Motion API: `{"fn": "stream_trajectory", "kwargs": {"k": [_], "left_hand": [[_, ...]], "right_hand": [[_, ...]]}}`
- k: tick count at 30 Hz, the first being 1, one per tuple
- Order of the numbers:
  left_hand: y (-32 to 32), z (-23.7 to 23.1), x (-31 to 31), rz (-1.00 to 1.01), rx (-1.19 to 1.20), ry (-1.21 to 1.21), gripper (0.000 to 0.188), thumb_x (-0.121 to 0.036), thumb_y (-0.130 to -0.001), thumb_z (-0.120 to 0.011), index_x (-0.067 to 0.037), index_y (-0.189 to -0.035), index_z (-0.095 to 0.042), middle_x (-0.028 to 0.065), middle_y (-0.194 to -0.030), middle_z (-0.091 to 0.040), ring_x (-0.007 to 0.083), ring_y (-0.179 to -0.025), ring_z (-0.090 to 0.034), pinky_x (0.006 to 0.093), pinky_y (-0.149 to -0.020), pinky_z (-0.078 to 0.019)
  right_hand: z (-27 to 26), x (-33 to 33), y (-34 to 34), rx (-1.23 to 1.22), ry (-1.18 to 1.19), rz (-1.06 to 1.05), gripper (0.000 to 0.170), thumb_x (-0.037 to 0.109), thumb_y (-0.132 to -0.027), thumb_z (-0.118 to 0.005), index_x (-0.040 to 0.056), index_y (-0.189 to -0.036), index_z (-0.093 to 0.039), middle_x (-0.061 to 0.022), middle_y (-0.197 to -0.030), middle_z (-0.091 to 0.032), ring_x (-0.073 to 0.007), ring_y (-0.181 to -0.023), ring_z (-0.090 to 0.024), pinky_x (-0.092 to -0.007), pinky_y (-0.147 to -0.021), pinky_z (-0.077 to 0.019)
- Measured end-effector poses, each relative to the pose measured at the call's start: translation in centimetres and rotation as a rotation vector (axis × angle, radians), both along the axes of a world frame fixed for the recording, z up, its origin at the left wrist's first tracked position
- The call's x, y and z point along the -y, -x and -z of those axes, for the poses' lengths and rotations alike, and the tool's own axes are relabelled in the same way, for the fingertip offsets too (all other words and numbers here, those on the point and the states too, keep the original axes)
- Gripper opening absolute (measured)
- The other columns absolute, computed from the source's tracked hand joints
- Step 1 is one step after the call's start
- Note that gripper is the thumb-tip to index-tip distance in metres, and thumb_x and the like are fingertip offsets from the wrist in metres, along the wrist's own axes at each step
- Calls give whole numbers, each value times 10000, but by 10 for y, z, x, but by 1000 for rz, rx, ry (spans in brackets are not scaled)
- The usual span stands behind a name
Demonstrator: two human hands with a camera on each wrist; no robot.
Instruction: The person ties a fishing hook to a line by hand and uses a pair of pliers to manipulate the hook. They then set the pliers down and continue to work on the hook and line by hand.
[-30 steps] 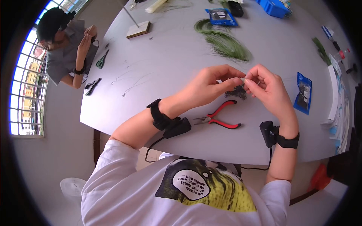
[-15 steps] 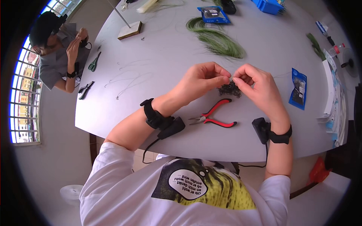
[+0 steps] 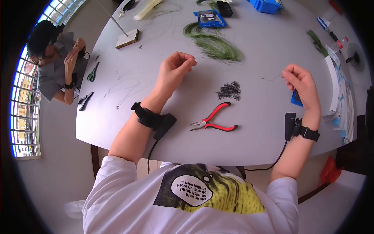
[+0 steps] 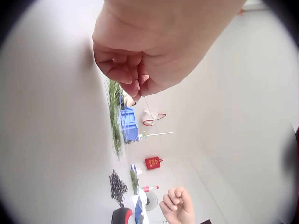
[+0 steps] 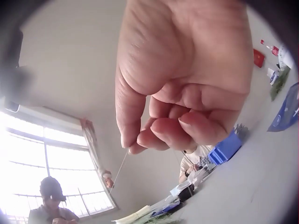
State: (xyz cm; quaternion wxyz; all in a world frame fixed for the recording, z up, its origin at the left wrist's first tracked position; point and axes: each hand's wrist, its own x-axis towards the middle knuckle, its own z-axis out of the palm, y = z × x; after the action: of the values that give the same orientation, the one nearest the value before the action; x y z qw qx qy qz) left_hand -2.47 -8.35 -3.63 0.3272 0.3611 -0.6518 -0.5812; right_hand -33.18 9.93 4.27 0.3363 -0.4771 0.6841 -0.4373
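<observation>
My left hand (image 3: 171, 76) is raised over the table, thumb and fingertips pinching a fine line (image 4: 152, 114). Well apart from it, my right hand (image 3: 304, 85) pinches a thin line (image 5: 119, 171) between thumb and forefinger; its other fingers are curled in. In the head view a short stretch of line (image 3: 272, 79) trails leftward from the right fingertips. Between the two hands a pile of small black metal pieces (image 3: 229, 91) lies on the table. Nearer the body rest pliers (image 3: 221, 127) with red and black handles, their jaws apart.
A bundle of green strands (image 3: 218, 48) lies beyond the pile, beside a blue packet (image 3: 210, 23). At the back are a blue bin (image 3: 267, 6) and a wooden block (image 3: 127, 40) with a rod. Loose lines (image 3: 126, 95) lie at left, near another person (image 3: 54, 70).
My hands were together above the black pile and have drawn wide apart, left hand to the left, right hand to the right. A line now shows at the right fingertips.
</observation>
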Motion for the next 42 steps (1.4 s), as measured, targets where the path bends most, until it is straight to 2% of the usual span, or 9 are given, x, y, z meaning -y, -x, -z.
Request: {"fn": "stream_trajectory", "kwargs": {"k": [4, 6, 9, 18, 21, 23, 30, 38, 42], "left_hand": [[-5, 1, 7, -73, 65, -16, 155, -223, -938, -622, -88, -1015, -626, -10, -922, -673, 49, -792, -557, 209, -681, -415], [-8, 5, 9, -22, -68, -32, 154, -228, -936, -625, -93, -1011, -626, -9, -927, -673, 54, -798, -558, 211, -690, -417], [-9, 3, 7, -16, -56, -57, 168, -253, -944, -623, -94, -1000, -623, -4, -932, -675, 58, -809, -567, 216, -691, -421], [-7, 0, 6, -29, -68, -100, 181, -273, -947, -631, -99, -996, -617, -12, -928, -673, 54, -809, -558, 217, -688, -412], [-8, 0, 6, -32, -67, -98, 181, -275, -944, -633, -102, -992, -616, -10, -931, -674, 55, -807, -558, 219, -689, -413], [-8, -1, 6, -33, -66, -96, 181, -276, -943, -634, -102, -991, -616, -8, -933, -675, 56, -807, -558, 219, -689, -414], [-8, -5, 5, -43, -56, -78, 175, -256, -946, -625, -89, -996, -609, -2, -942, -677, 53, -798, -553, 219, -683, -416], [-7, -4, 6, -55, -46, -53, 170, -232, -946, -625, -79, -1016, -604, 1, -947, -677, 53, -785, -551, 213, -672, -417], [-6, -5, 5, -53, -45, -58, 167, -224, -945, -627, -76, -1019, -606, 1, -945, -675, 52, -784, -552, 209, -664, -416]], "right_hand": [[2, -6, 13, 208, 140, -28, 182, 209, -939, -584, 72, -825, -550, 38, -694, -471, -34, -598, -386, -182, -537, -292], [11, -7, 25, 290, 203, -83, 192, 210, -963, -555, 76, -836, -501, 33, -700, -434, -37, -584, -357, -182, -526, -276], [16, 4, 27, 439, 320, -195, 230, 220, -984, -531, 86, -812, -456, 31, -701, -400, -41, -576, -348, -179, -522, -274], [9, 2, 25, 810, 538, -111, 298, 237, -974, -549, 117, -763, -378, -10, -800, -400, -95, -622, -388, -211, -536, -333], [11, 4, 29, 996, 559, -152, 298, 209, -971, -553, 112, -755, -371, -19, -812, -403, -106, -640, -402, -215, -546, -364], [14, 5, 37, 1184, 579, -351, 291, 189, -973, -546, 105, -754, -373, -24, -808, -410, -117, -657, -414, -227, -555, -393], [14, 3, 43, 1170, 614, -354, 286, 196, -986, -529, 93, -767, -377, -27, -806, -404, -132, -713, -420, -237, -574, -413], [15, 1, 50, 1176, 758, -31, 268, 255, -962, -574, 46, -861, -439, -53, -875, -415, -151, -807, -426, -254, -629, -410], [15, -2, 55, 1099, 792, 27, 277, 266, -961, -571, 33, -877, -446, -55, -870, -408, -153, -812, -423, -250, -654, -421]]}}
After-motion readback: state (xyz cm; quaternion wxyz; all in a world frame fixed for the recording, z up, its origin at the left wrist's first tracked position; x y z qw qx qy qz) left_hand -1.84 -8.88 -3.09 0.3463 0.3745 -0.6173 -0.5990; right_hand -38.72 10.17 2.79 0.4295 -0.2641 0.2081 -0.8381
